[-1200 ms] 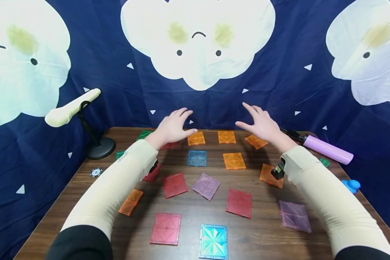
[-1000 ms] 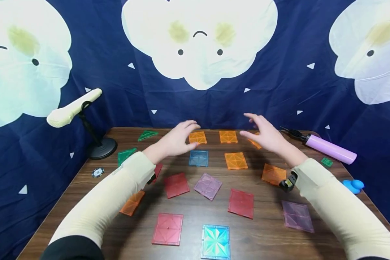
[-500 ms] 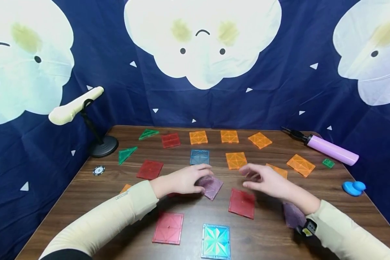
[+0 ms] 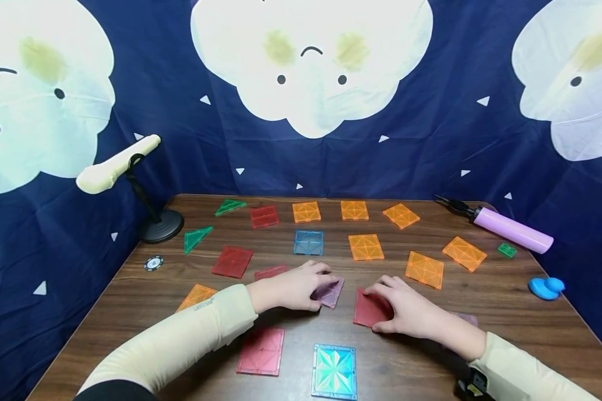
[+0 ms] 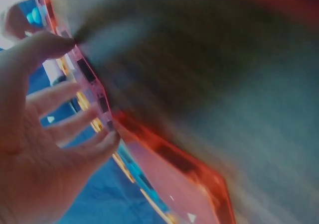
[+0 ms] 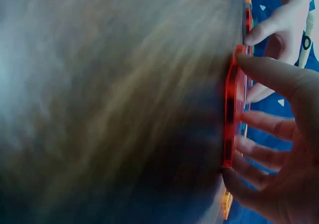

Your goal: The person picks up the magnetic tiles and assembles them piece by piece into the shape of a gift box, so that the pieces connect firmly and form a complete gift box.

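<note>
near worktop (image 4: 481, 301) middle: left hand (image 4: 291, 288) pinches purple tile (image 4: 329, 293); right hand (image 4: 406, 312) grips red tile (image 4: 368, 309) beside it. tiles likely light, stiff, slick; take by edges.

Around the blue square tile (image 4: 308, 242) on the tabletop (image 4: 486, 301), seven orange square tiles (image 4: 365, 247) are counted, one of them half hidden by a sleeve. Five red square tiles (image 4: 232, 261) are seen, two purple ones (image 4: 329, 292), and one turquoise tile (image 4: 334, 371) at the near edge. Two green triangles (image 4: 196, 238) lie to the left. Two hands (image 4: 403, 309) are in view, each on a tile.
</note>
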Demonstrator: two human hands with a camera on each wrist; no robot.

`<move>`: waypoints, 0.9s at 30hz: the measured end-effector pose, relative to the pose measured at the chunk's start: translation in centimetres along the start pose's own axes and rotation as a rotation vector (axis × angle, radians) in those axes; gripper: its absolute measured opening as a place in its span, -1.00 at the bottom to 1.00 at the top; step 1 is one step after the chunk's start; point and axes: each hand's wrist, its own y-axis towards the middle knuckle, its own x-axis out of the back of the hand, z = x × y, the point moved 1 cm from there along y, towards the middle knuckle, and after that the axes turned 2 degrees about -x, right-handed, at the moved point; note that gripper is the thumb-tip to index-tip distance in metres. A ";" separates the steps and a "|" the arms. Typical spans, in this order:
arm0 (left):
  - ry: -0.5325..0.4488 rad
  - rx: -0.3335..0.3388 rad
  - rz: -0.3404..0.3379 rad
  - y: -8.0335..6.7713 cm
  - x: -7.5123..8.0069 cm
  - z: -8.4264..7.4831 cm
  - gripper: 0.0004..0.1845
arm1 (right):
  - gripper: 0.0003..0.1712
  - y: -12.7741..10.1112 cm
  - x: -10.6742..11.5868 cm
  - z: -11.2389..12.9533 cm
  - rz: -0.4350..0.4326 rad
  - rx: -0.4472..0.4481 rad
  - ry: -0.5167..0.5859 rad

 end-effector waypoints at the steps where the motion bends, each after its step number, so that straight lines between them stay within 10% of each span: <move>1: 0.019 0.003 -0.012 -0.1 -0.1 -0.3 -0.29 | -0.34 0.1 0.0 -0.1 -0.002 0.011 -0.011; 27: 0.140 0.058 -0.032 -0.3 -0.9 -2.5 -0.37 | -0.43 4.7 1.5 -2.2 0.024 0.046 0.026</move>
